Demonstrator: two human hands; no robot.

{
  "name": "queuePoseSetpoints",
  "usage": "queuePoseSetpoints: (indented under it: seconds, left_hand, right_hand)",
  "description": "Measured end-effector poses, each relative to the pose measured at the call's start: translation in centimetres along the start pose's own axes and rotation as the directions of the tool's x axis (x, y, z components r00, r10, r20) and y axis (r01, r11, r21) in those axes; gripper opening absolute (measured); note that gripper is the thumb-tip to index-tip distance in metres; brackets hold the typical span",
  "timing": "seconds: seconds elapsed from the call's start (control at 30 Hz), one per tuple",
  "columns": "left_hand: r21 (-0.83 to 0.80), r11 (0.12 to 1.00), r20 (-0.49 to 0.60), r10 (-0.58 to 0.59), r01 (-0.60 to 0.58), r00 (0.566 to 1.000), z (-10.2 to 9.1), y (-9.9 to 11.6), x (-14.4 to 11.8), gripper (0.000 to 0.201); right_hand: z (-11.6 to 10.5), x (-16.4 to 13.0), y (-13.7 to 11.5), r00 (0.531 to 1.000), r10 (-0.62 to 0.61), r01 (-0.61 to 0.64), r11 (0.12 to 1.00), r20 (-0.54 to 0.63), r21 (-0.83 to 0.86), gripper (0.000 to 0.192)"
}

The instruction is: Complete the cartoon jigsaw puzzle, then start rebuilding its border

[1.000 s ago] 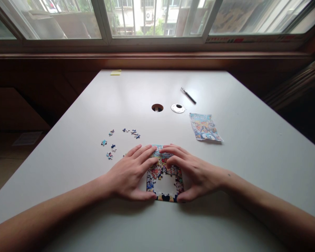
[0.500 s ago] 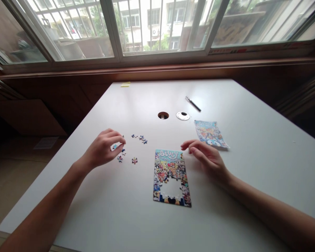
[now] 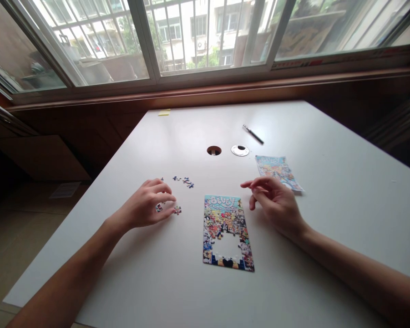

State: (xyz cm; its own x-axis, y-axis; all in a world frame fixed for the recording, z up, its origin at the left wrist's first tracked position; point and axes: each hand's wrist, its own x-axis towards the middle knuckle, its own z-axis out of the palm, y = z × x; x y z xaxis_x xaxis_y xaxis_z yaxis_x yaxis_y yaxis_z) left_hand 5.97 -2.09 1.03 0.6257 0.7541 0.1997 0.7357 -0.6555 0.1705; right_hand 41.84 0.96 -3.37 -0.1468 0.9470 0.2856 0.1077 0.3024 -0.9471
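Observation:
My left hand hovers over loose jigsaw pieces at the left, thumb and forefinger apart in a curved gap. A multicoloured jigsaw piece lies at the tip of its thumb; others are partly hidden behind the fingers. Nothing is visibly held. On my right, the partly assembled jigsaw puzzle lies flat, with an irregular white gap in its lower middle. My right hand is raised beside the puzzle's upper right edge, fingers loosely bent and apart, and holds nothing I can see. It partly covers a printed picture sheet.
Several dark blue jigsaw pieces lie beyond my left hand. Farther back on the white table are a round cable hole, its metal cover, a pen and a yellow sticky note. A window stands behind.
My left hand has moved right and slightly down, toward the multicoloured piece. My right hand has shifted a little, its fingers more bent. The view has tilted slightly.

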Motion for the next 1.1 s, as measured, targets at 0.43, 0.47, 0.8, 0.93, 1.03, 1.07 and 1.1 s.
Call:
queuePoseSetpoints:
  seconds: [0.43,0.47,0.8,0.93,1.03,1.07,1.1]
  left_hand:
    - [-0.094,0.989,-0.055,0.105,-0.11,0.993,2.0,2.4,1.3,0.013]
    - [-0.117,0.983,-0.089,0.129,-0.139,0.988,2.4,3.3,1.7,0.013]
    - [-0.161,0.932,-0.276,0.273,-0.324,0.922,6.6,9.3,5.4,0.014]
    - [-0.196,0.923,-0.293,0.266,-0.33,0.918,6.9,8.9,4.9,0.013]
    - [-0.205,0.922,-0.279,0.265,-0.327,0.923,6.7,8.9,4.7,0.014]
    - [-0.206,0.923,-0.276,0.265,-0.326,0.924,6.7,8.9,4.7,0.014]
    - [-0.207,0.923,-0.275,0.264,-0.325,0.925,6.7,9.0,4.8,0.014]
  right_hand:
    - [0.3,-0.1,-0.6,0.925,-0.25,0.326,0.908,0.285,-0.262,0.014]
    - [0.4,-0.1,-0.7,0.902,-0.284,0.379,0.882,0.327,-0.279,0.014]
    - [0.6,-0.6,-0.8,0.69,-0.438,0.633,0.751,0.576,-0.187,0.02]
    - [0.6,-0.6,-0.8,0.637,-0.438,0.659,0.736,0.634,-0.155,0.016]
    - [0.6,-0.6,-0.9,0.625,-0.418,0.668,0.724,0.66,-0.174,0.015]
    - [0.6,-0.6,-0.9,0.624,-0.413,0.67,0.719,0.664,-0.183,0.015]
    - [0.6,-0.6,-0.8,0.625,-0.409,0.672,0.715,0.665,-0.191,0.015]
